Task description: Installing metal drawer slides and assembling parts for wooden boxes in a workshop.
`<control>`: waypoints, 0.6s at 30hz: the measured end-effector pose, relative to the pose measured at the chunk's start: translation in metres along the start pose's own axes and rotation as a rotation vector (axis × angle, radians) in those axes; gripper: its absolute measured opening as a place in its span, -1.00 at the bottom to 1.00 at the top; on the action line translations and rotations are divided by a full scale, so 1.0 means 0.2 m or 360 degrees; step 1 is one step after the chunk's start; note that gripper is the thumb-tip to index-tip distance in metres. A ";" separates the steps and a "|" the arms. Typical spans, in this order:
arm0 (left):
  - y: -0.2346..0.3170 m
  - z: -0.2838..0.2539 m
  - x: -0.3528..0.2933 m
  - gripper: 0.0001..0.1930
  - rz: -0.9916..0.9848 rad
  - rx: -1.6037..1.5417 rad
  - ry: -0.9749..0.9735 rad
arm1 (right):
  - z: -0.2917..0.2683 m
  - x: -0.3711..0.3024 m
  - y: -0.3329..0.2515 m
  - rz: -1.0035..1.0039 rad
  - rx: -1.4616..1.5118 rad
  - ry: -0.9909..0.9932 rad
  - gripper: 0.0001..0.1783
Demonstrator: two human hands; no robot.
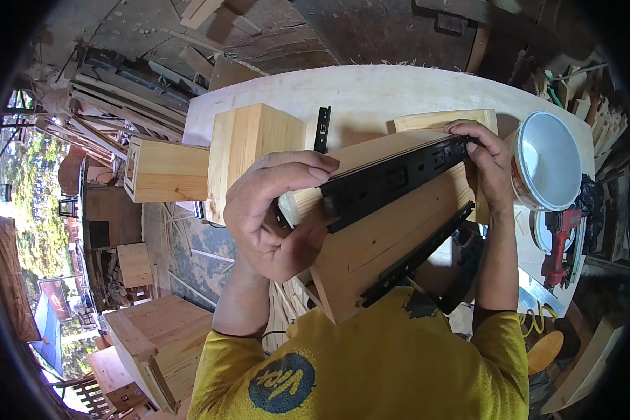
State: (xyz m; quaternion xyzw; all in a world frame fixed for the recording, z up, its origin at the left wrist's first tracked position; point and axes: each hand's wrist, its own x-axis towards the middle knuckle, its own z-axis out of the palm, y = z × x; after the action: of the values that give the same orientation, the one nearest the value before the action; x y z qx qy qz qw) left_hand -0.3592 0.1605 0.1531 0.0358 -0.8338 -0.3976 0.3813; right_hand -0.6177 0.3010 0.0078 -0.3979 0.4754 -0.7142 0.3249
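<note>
In front of my chest is a pale wooden box, perhaps a drawer (pixel 360 245), tilted over the bench. My left hand (pixel 276 210) is closed around the near left end of a black drawer slide (pixel 392 183), which lies along the box's upper edge. At the slide's far right end, the thumb and fingers of my right hand (pixel 488 161) pinch it. Lower down on the box runs a second black slide (pixel 420 253). Another black slide (pixel 322 129) is on the bench, beyond my left hand. Whether the held slide is fastened cannot be told.
The pale bench top (pixel 357 84) carries a wooden box (pixel 255 136) and a flat wooden piece (pixel 444 119) behind the slide. At the right stand a white bucket (pixel 549 157) and a red power tool (pixel 558 248). More wooden cabinets (pixel 161 336) stand at lower left.
</note>
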 end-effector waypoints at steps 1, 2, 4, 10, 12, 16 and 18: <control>0.00 0.00 0.00 -0.56 -0.0002 0.0011 0.0004 | 0.00 0.00 0.00 0.0002 0.0000 0.0002 -0.64; 0.00 0.00 -0.01 -0.60 -0.0003 0.0022 0.0008 | 0.01 0.00 0.00 -0.0021 -0.0013 0.0013 -0.66; -0.01 0.00 -0.02 -0.64 -0.0007 -0.0065 0.0032 | 0.02 0.00 0.01 -0.0040 -0.0026 0.0026 -0.68; -0.01 0.01 -0.03 -0.65 -0.0027 -0.0066 0.0091 | 0.04 0.00 0.06 -0.0016 -0.0247 0.0254 -0.76; -0.01 0.01 -0.03 -0.65 -0.0048 -0.0084 0.0099 | 0.06 0.01 0.07 -0.0200 -0.0545 0.0340 -0.78; 0.01 0.00 -0.02 -0.65 -0.0079 0.0018 0.0062 | 0.08 0.00 0.06 -0.0212 -0.0742 0.0424 -0.78; 0.02 0.01 -0.02 -0.64 -0.0088 0.0015 0.0064 | 0.07 0.00 0.07 -0.0322 -0.0850 0.0461 -0.78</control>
State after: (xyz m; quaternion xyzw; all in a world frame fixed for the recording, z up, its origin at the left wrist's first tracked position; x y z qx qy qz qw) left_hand -0.3557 0.1654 0.1522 0.0686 -0.8265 -0.4033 0.3867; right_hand -0.6041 0.2899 -0.0014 -0.4086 0.6455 -0.6420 0.0652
